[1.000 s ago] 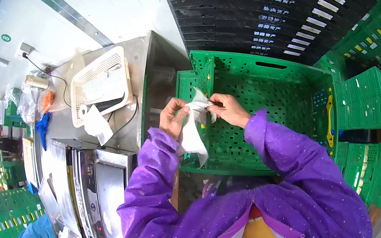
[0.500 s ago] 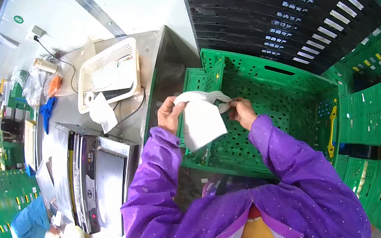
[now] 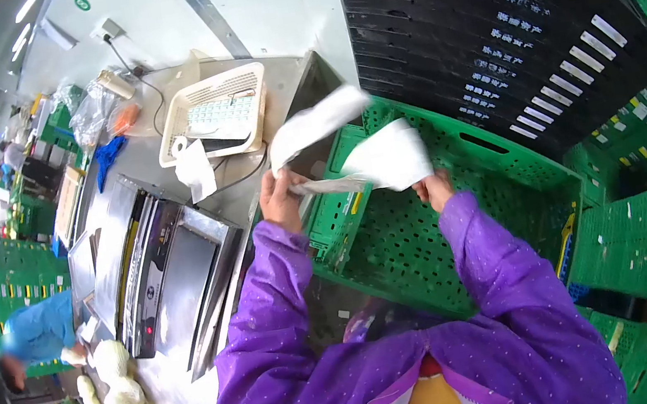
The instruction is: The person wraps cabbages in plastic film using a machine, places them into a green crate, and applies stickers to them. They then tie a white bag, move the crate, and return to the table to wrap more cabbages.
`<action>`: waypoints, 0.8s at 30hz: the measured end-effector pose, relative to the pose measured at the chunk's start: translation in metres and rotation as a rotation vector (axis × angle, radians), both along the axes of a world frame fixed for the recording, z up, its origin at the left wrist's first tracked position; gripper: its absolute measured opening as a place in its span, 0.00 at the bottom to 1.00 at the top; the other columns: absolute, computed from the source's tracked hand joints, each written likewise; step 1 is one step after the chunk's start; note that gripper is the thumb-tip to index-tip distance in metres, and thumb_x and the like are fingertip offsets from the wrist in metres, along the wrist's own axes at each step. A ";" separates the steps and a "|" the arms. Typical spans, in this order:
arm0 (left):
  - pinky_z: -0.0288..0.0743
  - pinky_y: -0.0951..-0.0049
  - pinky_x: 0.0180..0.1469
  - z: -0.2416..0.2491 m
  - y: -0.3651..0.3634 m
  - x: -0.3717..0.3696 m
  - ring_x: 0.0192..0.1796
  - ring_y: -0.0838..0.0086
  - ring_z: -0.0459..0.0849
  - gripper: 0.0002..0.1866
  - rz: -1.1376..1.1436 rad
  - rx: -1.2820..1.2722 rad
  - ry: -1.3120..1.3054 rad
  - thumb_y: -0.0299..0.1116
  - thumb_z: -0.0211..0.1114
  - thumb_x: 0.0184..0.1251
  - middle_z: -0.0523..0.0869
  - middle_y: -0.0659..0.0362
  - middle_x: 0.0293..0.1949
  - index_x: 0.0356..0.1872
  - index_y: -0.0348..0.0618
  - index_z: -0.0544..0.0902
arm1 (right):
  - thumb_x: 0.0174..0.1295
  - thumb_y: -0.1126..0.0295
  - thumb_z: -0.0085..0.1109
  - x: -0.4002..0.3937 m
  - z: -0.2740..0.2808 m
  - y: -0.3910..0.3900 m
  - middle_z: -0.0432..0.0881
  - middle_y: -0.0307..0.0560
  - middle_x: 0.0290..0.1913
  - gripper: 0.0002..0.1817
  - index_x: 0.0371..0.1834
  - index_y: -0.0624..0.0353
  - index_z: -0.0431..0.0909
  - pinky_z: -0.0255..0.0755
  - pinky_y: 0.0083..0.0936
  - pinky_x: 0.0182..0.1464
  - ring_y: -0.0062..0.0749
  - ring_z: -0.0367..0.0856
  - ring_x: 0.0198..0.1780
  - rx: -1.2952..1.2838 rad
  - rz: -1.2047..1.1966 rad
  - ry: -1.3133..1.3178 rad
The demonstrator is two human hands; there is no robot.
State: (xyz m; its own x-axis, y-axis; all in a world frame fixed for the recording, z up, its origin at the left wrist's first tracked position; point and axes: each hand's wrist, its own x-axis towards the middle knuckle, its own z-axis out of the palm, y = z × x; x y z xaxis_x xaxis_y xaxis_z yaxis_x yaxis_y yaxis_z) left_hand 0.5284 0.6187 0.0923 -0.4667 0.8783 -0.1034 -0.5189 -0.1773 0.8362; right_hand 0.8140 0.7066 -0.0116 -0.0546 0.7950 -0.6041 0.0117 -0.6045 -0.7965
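Observation:
My left hand (image 3: 281, 200) is closed on a white paper strip (image 3: 316, 126), whose blurred free end rises to the right. My right hand (image 3: 434, 189) pinches the lower corner of a wider white paper sheet (image 3: 390, 157), also smeared by motion. A thin, pale band runs from the left fingers toward that sheet; whether the two papers are one piece I cannot tell. Both hands are over the near left part of a large green crate (image 3: 427, 224) with perforated walls and floor.
On the metal table (image 3: 285, 82) are a cream basket (image 3: 252, 87) with a keyboard, a sealing machine (image 3: 160, 285) and pale wrapped produce (image 3: 131, 398). Folded black crates (image 3: 431, 27) stack behind, green crates (image 3: 630, 240) at right. A person in blue (image 3: 41, 328) bends at left.
The hands have moved apart, my right hand going right with the sheet. The paper, earlier hanging between both hands, now swings upward in two blurred parts. The view has shifted slightly.

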 end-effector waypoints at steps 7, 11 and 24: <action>0.52 0.79 0.14 0.014 -0.153 -0.088 0.16 0.85 0.59 0.08 0.321 0.013 -0.080 0.41 0.55 0.70 0.61 0.71 0.18 0.32 0.52 0.70 | 0.61 0.66 0.54 0.016 0.007 -0.046 0.82 0.44 0.29 0.09 0.40 0.58 0.75 0.70 0.21 0.23 0.23 0.74 0.20 -0.078 0.332 0.195; 0.41 0.80 0.11 0.047 -0.288 -0.057 0.11 0.86 0.51 0.13 0.688 -0.333 0.144 0.44 0.52 0.72 0.55 0.72 0.13 0.30 0.50 0.70 | 0.60 0.65 0.56 0.014 0.021 -0.047 0.82 0.44 0.29 0.10 0.40 0.59 0.75 0.69 0.19 0.23 0.21 0.74 0.21 0.048 0.440 0.196; 0.59 0.79 0.25 -0.083 -0.592 0.029 0.21 0.81 0.61 0.17 0.790 0.654 -0.875 0.36 0.44 0.73 0.66 0.65 0.22 0.44 0.36 0.78 | 0.53 0.70 0.60 -0.139 0.142 -0.262 0.79 0.45 0.50 0.22 0.53 0.60 0.73 0.69 0.29 0.53 0.33 0.76 0.50 0.697 1.516 0.163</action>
State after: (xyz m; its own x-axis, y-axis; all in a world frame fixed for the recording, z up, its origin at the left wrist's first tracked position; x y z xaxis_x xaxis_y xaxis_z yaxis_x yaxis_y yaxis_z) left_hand 0.5571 0.0267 0.0091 -0.8635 0.4097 -0.2942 -0.4093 -0.9100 -0.0660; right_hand 0.6753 0.4442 0.1299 -0.9935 0.0642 -0.0943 0.1100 0.3203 -0.9409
